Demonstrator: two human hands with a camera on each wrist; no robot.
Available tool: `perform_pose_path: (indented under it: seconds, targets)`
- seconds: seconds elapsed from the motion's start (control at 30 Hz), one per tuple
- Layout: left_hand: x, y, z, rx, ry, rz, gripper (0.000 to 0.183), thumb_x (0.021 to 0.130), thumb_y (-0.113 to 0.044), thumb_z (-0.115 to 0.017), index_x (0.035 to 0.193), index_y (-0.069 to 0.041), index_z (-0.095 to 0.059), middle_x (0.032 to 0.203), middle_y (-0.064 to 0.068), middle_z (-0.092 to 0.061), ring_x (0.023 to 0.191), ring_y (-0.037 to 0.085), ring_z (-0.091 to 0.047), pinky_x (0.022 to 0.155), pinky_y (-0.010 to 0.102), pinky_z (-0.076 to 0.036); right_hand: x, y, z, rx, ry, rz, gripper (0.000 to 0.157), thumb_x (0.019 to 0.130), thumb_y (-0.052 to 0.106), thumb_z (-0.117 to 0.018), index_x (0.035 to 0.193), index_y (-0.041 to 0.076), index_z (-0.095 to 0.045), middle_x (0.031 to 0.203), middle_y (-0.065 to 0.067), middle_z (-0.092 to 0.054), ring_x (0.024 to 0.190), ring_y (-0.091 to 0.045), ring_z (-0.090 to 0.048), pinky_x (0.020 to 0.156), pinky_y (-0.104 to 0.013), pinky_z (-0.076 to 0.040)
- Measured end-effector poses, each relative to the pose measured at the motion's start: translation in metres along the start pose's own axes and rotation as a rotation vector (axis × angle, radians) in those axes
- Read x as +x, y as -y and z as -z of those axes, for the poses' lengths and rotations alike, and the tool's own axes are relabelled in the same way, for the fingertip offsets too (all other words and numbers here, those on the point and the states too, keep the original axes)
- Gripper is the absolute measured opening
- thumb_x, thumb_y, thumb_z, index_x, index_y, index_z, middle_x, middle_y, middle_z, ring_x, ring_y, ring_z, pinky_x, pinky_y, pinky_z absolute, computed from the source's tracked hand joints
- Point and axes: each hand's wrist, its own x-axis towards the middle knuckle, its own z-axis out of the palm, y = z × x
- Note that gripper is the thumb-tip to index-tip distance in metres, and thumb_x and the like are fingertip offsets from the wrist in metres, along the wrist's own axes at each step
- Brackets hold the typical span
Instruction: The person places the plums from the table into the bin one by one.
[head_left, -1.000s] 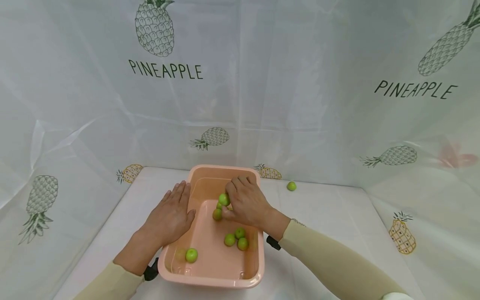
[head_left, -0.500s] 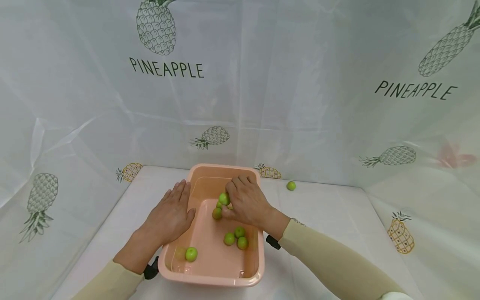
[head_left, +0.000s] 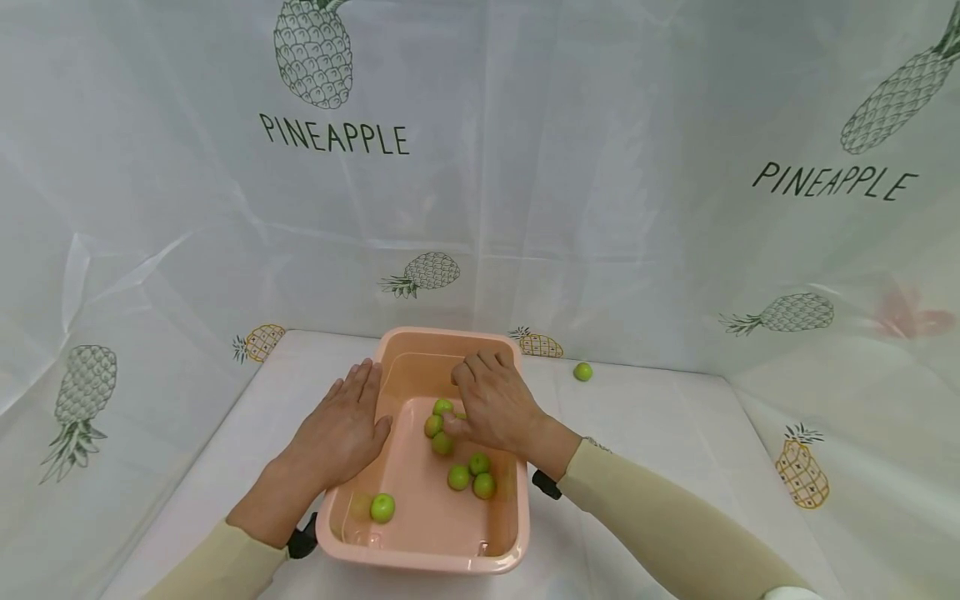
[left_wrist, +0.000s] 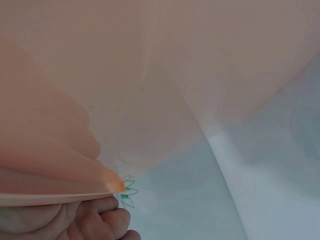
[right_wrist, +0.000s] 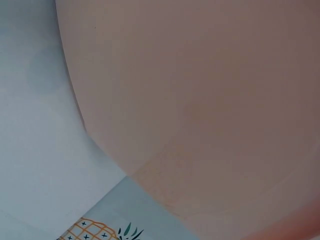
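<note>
A pink plastic basin (head_left: 423,564) stands on the white table in the head view. My left hand (head_left: 341,429) lies along its left rim, fingers straight, thumb over the inner side; in the left wrist view the fingers (left_wrist: 100,217) show below the rim. Over the basin's right side is my right hand (head_left: 498,404), fingers loosely bent, with a gap between thumb and index finger and nothing visible in it. Just below its thumb sits a small round green fruit (head_left: 442,443), close to another green fruit (head_left: 433,426) and others partly covered by the hand. The right wrist view shows only the basin's outer wall (right_wrist: 190,100) close up.
Nearer the front of the basin lie a group of green fruits (head_left: 478,464) and a lone green fruit (head_left: 382,507). Outside, one green fruit (head_left: 582,372) rests at the table's back edge. A pineapple-printed white sheet (head_left: 600,208) hangs behind and at the sides.
The green fruit held between right thumb and index finger has left them and now lies lower in the basin, by the other fruits. Both hands have stayed in place.
</note>
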Motion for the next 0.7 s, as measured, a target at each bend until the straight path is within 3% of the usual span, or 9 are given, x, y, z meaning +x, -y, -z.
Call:
perform_pose_path:
  seconds: [0.5,0.7]
  targets:
    - [0.0018,0.0014,0.0002,0.004,-0.009,-0.008,0.075,0.106,-0.028,-0.055,0.161,0.013,-0.026,0.167,0.034,-0.029,0.156,0.049,-0.029,0.125,0.063,-0.030,0.0019,-0.0023,-0.0011,0.006,-0.022,0.010,0.042,0.085,0.047,-0.077,0.092,0.010,-0.057,0.083,-0.002,-0.053,0.080,-0.022,-0.048,0.077,-0.039,-0.038]
    - [-0.0007,0.0003,-0.0007,-0.021,-0.007,-0.009,0.074,0.106,-0.027,-0.055,0.160,0.014,-0.027,0.167,0.034,-0.029,0.156,0.049,-0.029,0.125,0.063,-0.030,0.0002,-0.0062,0.0011,0.004,-0.060,0.031,0.033,0.089,0.042,-0.064,0.096,0.010,-0.062,0.087,-0.002,-0.060,0.083,-0.022,-0.052,0.084,-0.041,-0.045]
